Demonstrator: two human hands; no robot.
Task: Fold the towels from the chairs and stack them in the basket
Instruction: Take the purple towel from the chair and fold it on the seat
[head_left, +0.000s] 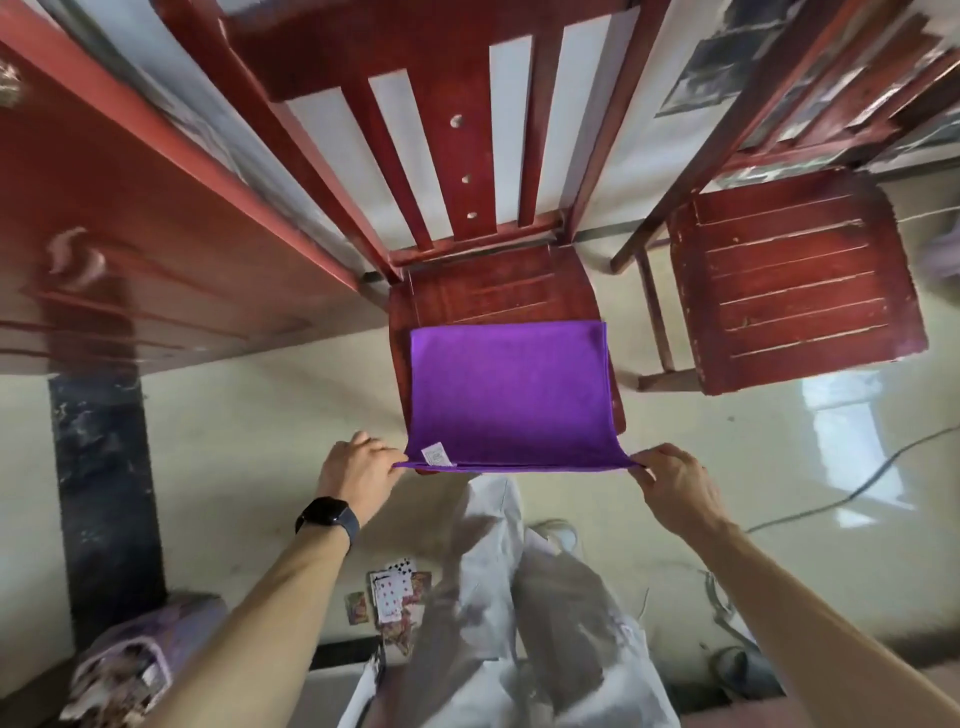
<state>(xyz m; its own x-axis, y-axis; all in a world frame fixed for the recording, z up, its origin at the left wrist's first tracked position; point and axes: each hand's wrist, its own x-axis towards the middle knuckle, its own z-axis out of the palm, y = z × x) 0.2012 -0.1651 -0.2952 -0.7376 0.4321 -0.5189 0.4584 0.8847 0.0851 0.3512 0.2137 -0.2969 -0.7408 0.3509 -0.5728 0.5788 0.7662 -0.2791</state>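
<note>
A purple towel (511, 395) lies spread over the seat of the middle red wooden chair (488, 291), doubled over, its near edge hanging off the seat's front. A small white label shows near its near left corner. My left hand (358, 467) pinches the near left corner. My right hand (675, 480) pinches the near right corner. The near edge is stretched taut between both hands, lifted slightly off the seat. No basket is clearly in view.
A second red slatted chair (795, 291) stands to the right with a bare seat. A red wooden table (130, 249) fills the left. Playing cards (392, 597) lie on the floor by my legs. A cable (857, 483) runs across the right floor.
</note>
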